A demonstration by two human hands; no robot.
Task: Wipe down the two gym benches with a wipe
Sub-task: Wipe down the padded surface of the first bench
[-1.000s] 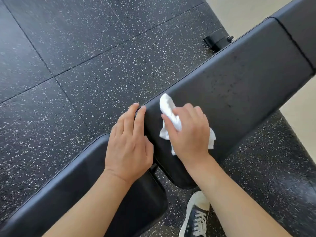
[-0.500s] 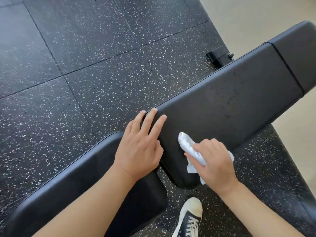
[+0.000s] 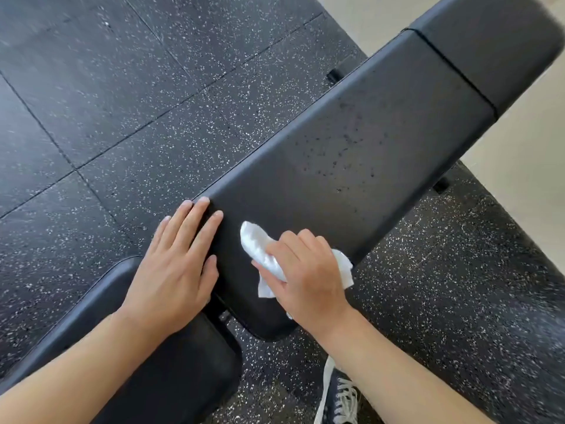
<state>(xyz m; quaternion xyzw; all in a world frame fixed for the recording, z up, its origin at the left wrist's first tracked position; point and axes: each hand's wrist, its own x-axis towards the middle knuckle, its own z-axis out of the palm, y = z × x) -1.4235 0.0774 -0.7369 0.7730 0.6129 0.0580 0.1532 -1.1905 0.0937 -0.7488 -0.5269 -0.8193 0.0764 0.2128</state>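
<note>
What I'm not seeing fully

My right hand [image 3: 305, 276] is covering most of the wipe [image 3: 260, 249]; my shoe [image 3: 339, 399] is running off the bottom edge, the seat pad [image 3: 146, 377] is being cut at the lower left, and the bench [image 3: 351, 166] is leaving the frame top right.
</note>
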